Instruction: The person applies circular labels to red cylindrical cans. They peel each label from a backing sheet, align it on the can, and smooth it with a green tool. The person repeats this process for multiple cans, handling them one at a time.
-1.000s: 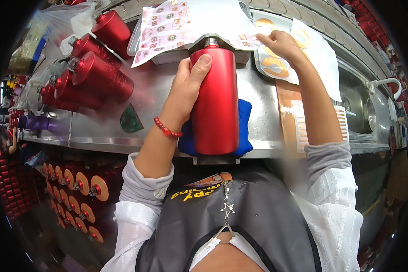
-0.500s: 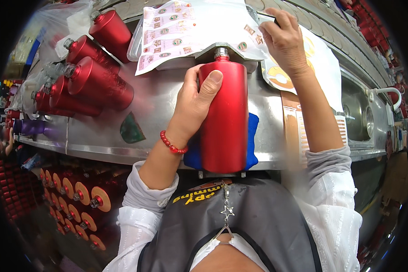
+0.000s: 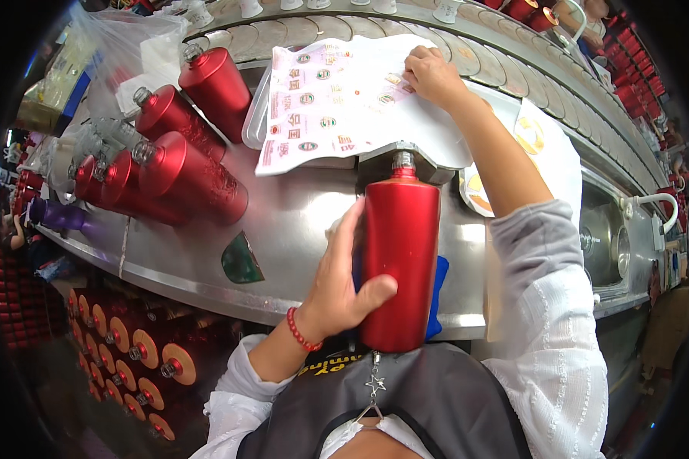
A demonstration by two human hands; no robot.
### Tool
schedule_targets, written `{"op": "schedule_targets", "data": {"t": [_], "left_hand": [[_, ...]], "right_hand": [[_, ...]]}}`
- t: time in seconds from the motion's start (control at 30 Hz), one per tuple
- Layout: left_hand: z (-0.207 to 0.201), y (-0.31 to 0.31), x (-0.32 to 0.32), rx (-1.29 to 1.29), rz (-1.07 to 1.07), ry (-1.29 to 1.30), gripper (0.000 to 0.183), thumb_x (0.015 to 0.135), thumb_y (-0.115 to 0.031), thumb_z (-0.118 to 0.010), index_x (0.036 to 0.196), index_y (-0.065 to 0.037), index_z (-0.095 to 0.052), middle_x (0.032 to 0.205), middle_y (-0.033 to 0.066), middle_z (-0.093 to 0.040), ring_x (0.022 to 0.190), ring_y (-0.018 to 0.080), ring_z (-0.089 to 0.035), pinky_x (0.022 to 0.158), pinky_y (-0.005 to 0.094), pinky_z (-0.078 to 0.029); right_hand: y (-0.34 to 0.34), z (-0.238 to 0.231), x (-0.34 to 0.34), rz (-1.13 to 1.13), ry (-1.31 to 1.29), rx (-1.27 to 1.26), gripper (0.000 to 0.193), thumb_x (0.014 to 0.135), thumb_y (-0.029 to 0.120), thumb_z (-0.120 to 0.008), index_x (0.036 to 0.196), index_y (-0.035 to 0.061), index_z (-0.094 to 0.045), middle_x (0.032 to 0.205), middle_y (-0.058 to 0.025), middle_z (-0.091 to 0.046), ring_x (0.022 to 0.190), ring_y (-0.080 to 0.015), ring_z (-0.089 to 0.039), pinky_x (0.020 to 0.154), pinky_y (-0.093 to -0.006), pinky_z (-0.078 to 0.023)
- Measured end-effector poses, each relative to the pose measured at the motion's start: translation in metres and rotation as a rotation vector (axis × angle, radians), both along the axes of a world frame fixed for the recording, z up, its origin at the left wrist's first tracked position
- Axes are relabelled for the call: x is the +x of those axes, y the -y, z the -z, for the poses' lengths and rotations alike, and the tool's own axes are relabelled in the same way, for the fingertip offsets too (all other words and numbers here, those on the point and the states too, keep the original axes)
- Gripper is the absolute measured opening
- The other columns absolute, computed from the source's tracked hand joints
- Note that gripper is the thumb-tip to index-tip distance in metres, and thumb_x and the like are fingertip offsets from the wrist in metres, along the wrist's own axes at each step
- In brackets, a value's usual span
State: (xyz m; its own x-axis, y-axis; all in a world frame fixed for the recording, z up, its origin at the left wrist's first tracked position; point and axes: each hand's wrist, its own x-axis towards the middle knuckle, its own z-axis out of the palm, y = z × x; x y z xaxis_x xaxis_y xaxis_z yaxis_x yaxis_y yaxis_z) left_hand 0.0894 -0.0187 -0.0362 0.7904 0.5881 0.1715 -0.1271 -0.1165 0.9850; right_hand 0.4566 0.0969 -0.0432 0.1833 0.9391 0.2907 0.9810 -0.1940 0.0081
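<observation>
A matte red bottle (image 3: 403, 252) lies in front of me with its clear neck pointing away, at a dark notched block (image 3: 406, 157). My left hand (image 3: 341, 279) grips its left side, thumb across the lower front and fingers along the edge. Under the bottle a blue cloth (image 3: 439, 294) shows at the right. Beyond the block is a white sheet of printed decals (image 3: 344, 107). At its far right part, my right hand (image 3: 434, 75) has its fingers bent together against the sheet, beside a few decals. What its fingertips hold is hidden.
Several red bottles (image 3: 199, 180) lean together at the left on the steel counter (image 3: 184, 260). A green piece (image 3: 243, 260) lies near them. To the right are another printed sheet (image 3: 547, 138) and a sink (image 3: 605, 237). A slatted conveyor (image 3: 314, 29) runs behind; more bottles (image 3: 134, 352) are stacked below.
My right hand has moved left and down onto the decal sheet. My left hand has slid from near the bottle's shoulder to its lower left side. The whole view has shifted.
</observation>
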Motion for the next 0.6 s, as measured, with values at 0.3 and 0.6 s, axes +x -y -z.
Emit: {"op": "schedule_targets", "data": {"t": [0.3,0.6], "left_hand": [[0.008,0.021,-0.038,0.838,0.071,-0.165,0.124,0.073,-0.043,-0.085,0.156,0.007,-0.006,0.152,0.0349,-0.031,0.144,0.0496,-0.03,0.117,0.063,-0.016],[0.007,0.025,-0.039,0.666,0.063,-0.072,0.114,0.074,-0.026,-0.086,0.156,0.006,-0.013,0.15,0.0374,-0.033,0.139,0.0511,-0.036,0.114,0.05,-0.033]], "right_hand": [[0.11,-0.152,-0.07,-0.529,0.171,0.336,0.012,0.092,0.01,-0.068,0.088,0.0033,-0.059,0.116,-0.0113,-0.062,0.106,-0.0296,-0.058,0.087,-0.0394,-0.049],[0.225,-0.261,-0.151,-0.551,0.004,-0.038,0.014,0.09,0.011,-0.069,0.087,0.003,-0.058,0.112,-0.0134,-0.059,0.102,-0.0282,-0.059,0.084,-0.0394,-0.049]]}}
